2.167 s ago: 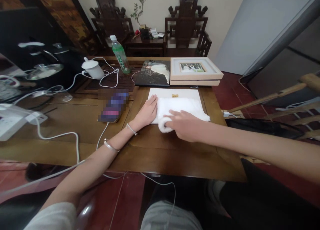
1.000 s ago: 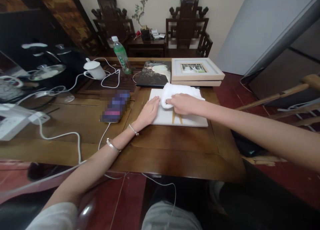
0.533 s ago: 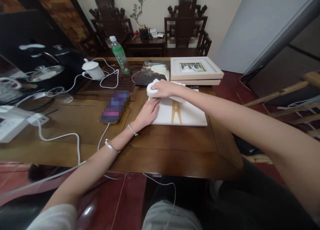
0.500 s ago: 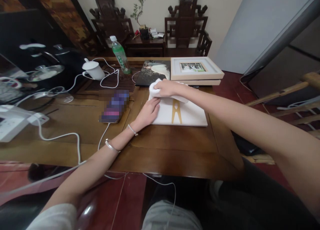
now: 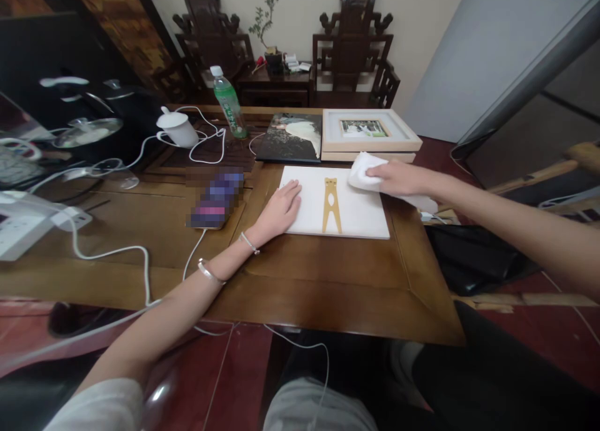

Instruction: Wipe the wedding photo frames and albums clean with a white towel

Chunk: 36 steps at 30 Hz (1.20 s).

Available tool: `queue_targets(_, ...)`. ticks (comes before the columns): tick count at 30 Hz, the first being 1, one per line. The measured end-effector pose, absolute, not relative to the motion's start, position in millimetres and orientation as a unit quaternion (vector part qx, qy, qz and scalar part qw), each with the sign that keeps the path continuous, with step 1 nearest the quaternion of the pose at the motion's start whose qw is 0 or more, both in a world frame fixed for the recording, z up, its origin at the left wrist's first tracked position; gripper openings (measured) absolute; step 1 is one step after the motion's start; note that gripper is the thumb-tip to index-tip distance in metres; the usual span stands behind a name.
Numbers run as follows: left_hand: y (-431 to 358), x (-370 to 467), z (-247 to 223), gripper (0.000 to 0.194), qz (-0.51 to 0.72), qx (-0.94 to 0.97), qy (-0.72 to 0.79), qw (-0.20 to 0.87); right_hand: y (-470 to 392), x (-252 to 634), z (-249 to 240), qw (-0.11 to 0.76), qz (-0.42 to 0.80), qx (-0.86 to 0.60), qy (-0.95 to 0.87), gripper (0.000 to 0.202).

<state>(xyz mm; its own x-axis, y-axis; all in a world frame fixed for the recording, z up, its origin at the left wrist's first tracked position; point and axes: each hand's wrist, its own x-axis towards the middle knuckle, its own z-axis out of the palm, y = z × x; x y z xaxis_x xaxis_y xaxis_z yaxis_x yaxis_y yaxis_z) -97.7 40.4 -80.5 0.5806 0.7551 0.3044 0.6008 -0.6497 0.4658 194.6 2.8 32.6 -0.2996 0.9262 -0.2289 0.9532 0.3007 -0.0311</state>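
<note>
A white cloth (image 5: 363,173) is at the upper right corner of a white board (image 5: 304,223), its tail reaching past the board's right edge. The right hand (image 5: 394,178) is clamped on the cloth. A gold bear-shaped figure (image 5: 332,201) is on the board, and the left hand (image 5: 281,209) lies flat on its left edge, fingers nearly together and holding nothing. Just behind, a pale wooden frame (image 5: 372,148) holds a small picture (image 5: 364,128), beside a dark photo panel (image 5: 276,145). Leftward stand a green-labelled bottle (image 5: 229,109), capped, and a lidded white cup (image 5: 180,131), its contents hidden. Farther left, a dark pot (image 5: 100,148) has a clear lid (image 5: 89,131); what is pale beneath it I cannot tell. Beyond the table (image 5: 323,293), a plant (image 5: 265,19) grows from a small dark planter (image 5: 274,64).
</note>
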Motion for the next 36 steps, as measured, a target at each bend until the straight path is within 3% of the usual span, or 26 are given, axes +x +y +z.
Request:
queue_targets(9, 40, -98, -81, 0.048, 0.248, 0.875, 0.390, 0.146, -93, 161, 43, 0.091, -0.188, 0.530, 0.822, 0.030)
queue_targets(18, 41, -99, -80, 0.048, 0.235, 0.879, 0.388, 0.147, -21, 177, 27, 0.069, -0.120, 0.519, 0.843, 0.023)
queue_targets(26, 40, -101, -81, 0.048, 0.233, 0.881, 0.384, 0.145, 13, 197, 7, 0.047, -0.050, 0.535, 0.842, 0.030)
queue_targets(36, 40, -101, -80, 0.051, 0.222, 0.886, 0.384, 0.134, -98, 160, 16, 0.037, -0.111, 0.531, 0.839, 0.037)
